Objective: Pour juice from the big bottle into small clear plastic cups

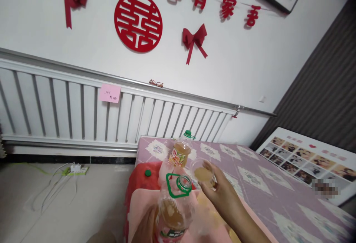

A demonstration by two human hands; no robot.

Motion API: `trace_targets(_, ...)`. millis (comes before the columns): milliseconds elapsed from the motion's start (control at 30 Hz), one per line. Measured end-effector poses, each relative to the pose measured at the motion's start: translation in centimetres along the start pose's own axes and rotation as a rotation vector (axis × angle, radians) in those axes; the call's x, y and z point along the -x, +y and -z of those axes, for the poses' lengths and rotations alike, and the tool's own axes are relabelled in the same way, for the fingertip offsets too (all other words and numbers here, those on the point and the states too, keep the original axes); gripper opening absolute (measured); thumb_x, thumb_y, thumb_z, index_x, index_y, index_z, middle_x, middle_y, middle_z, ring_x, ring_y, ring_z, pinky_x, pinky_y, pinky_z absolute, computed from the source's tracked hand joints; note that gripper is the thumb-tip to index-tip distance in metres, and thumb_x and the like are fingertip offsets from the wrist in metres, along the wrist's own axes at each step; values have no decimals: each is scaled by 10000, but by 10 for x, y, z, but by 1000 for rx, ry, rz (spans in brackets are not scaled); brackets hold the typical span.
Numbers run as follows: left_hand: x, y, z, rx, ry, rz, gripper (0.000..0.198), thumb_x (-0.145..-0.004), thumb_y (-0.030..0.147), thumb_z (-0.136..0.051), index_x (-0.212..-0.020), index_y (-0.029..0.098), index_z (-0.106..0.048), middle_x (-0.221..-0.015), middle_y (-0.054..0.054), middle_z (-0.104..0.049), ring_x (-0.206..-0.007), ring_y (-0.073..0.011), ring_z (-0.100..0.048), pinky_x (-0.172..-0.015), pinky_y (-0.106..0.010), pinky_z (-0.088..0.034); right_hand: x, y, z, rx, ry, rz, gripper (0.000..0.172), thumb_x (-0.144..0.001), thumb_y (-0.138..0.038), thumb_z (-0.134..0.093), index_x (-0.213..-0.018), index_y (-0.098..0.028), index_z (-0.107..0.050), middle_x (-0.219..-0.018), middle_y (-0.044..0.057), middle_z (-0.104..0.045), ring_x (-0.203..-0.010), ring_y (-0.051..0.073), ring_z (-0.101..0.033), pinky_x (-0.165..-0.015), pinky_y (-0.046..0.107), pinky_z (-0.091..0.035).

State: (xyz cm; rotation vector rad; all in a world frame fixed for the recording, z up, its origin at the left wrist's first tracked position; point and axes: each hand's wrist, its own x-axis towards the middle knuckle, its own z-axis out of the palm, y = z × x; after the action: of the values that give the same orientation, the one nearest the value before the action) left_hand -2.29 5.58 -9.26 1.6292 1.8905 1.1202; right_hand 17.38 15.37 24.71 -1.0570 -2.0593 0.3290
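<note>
My left hand (145, 225) is wrapped round the side of a large open plastic bottle (174, 217) with a green carry ring at its neck and an amber drink inside. In my right hand (218, 185) is a clear plastic cup (200, 170) containing some of a similar drink, held to the right of the bottle's mouth. A loose green cap (148, 173) lies on a red covering (143, 180). Behind stands a second bottle (180, 154) with its green cap on. Clear plastic cups (166, 172) seem to stand between the bottles, partly hidden.
A pink surface (143, 200) lies under the open bottle. The patterned purple cover (241, 161) spreads to the right, towards a photo board (308, 161). A white radiator (83, 98) runs along the wall, with glasses (156, 83) above it. Cables and a power strip (75, 169) lie on the floor.
</note>
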Motion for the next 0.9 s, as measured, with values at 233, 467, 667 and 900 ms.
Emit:
trace_targets(233,-1,-1,-7,-85,-54,23,824,-829,380,-686,-1559,93,-432,-1656,-213,-439,-1547,-353,-419,-1306,-471,-323,-10,-15,8,136,-41,96,524,-799,-314,-596,-1316,-229,-593,-1275,142,-730,-1187,317,-713,-990,503,-591)
trace_targets(467,0,-18,-19,-103,8,-17,891,-797,434,-708,-1595,195,-389,-1678,-175,-400,-1561,-355,-358,-1302,-486,-318,-12,-15,6,206,-49,190,511,-815,-253,-562,-1325,-221,-570,-1223,125,-737,-1146,290,-722,-946,464,-612)
trace_targets(667,-4,-25,-24,-91,-15,-11,1137,-666,631,-796,-1628,264,-313,-1713,-152,-358,-1580,-406,-309,-1310,-561,-290,-14,-11,6,256,-36,271,498,-810,-206,-540,-1307,-213,-573,-1219,133,-734,-1132,287,-724,-932,458,-620)
trace_targets(900,-4,-23,-16,-60,-46,-84,1135,-691,636,-778,-1600,105,-353,-1685,-254,-364,-1568,-412,-349,-1302,-544,-310,-14,-5,3,298,-12,331,511,-813,-175,-517,-1321,-216,-547,-1233,137,-725,-1141,289,-720,-951,478,-614)
